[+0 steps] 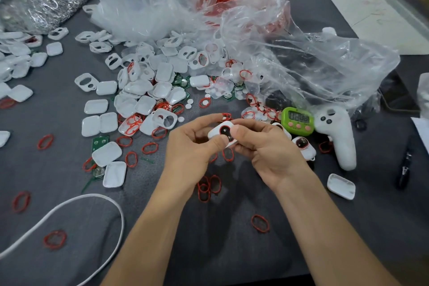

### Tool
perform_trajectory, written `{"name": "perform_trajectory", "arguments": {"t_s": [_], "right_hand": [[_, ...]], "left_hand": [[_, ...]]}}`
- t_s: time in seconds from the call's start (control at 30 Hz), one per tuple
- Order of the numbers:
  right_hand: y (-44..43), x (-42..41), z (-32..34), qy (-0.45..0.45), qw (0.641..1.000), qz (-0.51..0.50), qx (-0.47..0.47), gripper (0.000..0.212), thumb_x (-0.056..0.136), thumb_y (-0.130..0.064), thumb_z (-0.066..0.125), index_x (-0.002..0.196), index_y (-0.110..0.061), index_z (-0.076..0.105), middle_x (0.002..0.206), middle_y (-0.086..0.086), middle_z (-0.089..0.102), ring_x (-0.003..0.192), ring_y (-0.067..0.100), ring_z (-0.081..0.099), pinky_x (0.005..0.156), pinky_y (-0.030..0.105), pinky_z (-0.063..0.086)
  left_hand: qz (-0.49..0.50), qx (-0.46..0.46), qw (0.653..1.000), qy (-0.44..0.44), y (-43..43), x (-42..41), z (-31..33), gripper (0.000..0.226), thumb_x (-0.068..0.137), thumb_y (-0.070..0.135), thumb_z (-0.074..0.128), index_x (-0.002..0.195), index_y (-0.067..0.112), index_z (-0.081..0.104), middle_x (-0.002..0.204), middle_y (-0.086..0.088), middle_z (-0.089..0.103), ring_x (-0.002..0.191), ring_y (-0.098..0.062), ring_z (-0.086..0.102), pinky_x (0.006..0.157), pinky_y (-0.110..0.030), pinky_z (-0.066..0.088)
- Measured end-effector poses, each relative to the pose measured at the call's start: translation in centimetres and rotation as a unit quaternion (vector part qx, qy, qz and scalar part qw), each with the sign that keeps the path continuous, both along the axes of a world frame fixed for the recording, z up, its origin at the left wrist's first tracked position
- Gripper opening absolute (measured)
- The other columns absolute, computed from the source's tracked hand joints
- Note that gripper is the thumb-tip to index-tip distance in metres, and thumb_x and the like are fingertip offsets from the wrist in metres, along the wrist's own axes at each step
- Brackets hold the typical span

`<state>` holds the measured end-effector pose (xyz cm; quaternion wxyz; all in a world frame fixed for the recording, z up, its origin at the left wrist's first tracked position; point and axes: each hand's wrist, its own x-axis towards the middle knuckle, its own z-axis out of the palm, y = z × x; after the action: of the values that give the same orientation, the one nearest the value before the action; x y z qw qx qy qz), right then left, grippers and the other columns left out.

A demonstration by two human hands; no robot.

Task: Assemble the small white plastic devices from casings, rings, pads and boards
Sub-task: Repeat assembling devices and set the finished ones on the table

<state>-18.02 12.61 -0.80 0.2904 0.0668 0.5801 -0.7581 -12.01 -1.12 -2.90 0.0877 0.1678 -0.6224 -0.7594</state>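
A small white device casing (222,133) with a dark oval window ringed in red is held above the table's middle. My left hand (190,148) pinches it from the left, thumb on its lower face. My right hand (262,146) grips its right side, thumb on top. A heap of white casings (148,90), some with cut-out holes, lies behind. Red rings (209,187) are scattered over the dark table (209,239). Green boards (98,143) and small white round pads (189,104) lie among the casings. Two assembled devices (303,145) sit just right of my hands.
Crumpled clear plastic bags (267,37) fill the back. A green digital timer (297,121) and a white handheld controller (339,137) stand at the right, with a black pen (405,167) beyond. A white cable (69,206) loops at front left. A lone casing (341,186) lies front right.
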Motion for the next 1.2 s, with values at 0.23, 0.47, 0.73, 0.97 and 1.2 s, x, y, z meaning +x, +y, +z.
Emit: {"name": "perform_trajectory", "arguments": {"t_s": [0.23, 0.47, 0.73, 0.97, 1.2], "right_hand": [[-0.7, 0.2, -0.4, 0.010, 0.997, -0.067, 0.047, 0.018, 0.087, -0.001, 0.074, 0.075, -0.015, 0.073, 0.066, -0.003, 0.072, 0.052, 0.004, 0.061, 0.053, 0.014, 0.047], [-1.5, 0.8, -0.4, 0.044, 0.998, -0.052, 0.015, 0.009, 0.089, -0.001, 0.073, 0.094, -0.008, 0.077, 0.088, 0.020, 0.077, 0.077, 0.023, 0.071, 0.072, 0.032, 0.061], [-0.7, -0.9, -0.4, 0.309, 0.889, 0.028, 0.336, 0.008, 0.082, -0.020, 0.079, 0.082, -0.028, 0.079, 0.071, -0.014, 0.075, 0.067, 0.003, 0.070, 0.067, 0.021, 0.054], [-2.8, -2.5, -0.1, 0.341, 0.864, 0.054, 0.367, 0.017, 0.078, -0.016, 0.079, 0.067, -0.026, 0.073, 0.058, -0.012, 0.069, 0.051, 0.004, 0.061, 0.051, 0.018, 0.045], [-5.6, -5.9, 0.9, 0.371, 0.865, 0.042, 0.335, 0.017, 0.086, -0.015, 0.072, 0.077, -0.027, 0.081, 0.068, -0.014, 0.074, 0.066, -0.001, 0.068, 0.060, 0.009, 0.048]], "left_hand": [[0.111, -0.278, 0.954, 0.017, 0.8, 0.3, -0.7, 0.041, 0.078, 0.011, 0.086, 0.110, 0.034, 0.077, 0.106, 0.025, 0.073, 0.106, 0.009, 0.064, 0.093, -0.012, 0.047], [0.115, -0.368, 0.922, 0.036, 1.6, 0.6, 0.0, 0.047, 0.083, 0.031, 0.075, 0.125, 0.050, 0.061, 0.094, 0.045, 0.065, 0.081, 0.019, 0.063, 0.074, 0.000, 0.044], [0.085, -0.052, 0.991, -0.085, -0.6, -2.3, -0.3, 0.020, 0.069, 0.020, 0.072, 0.077, 0.033, 0.084, 0.064, 0.001, 0.072, 0.059, -0.013, 0.055, 0.062, -0.033, 0.045], [0.012, -0.139, 0.988, -0.071, -2.2, -3.1, -0.7, 0.031, 0.087, 0.004, 0.062, 0.086, 0.026, 0.084, 0.068, -0.009, 0.073, 0.057, -0.012, 0.055, 0.056, -0.025, 0.043], [0.060, 0.058, 0.995, -0.050, -4.4, -5.4, 0.0, 0.033, 0.098, -0.002, 0.039, 0.094, -0.001, 0.072, 0.081, -0.017, 0.077, 0.066, -0.022, 0.075, 0.051, -0.026, 0.056]]}}
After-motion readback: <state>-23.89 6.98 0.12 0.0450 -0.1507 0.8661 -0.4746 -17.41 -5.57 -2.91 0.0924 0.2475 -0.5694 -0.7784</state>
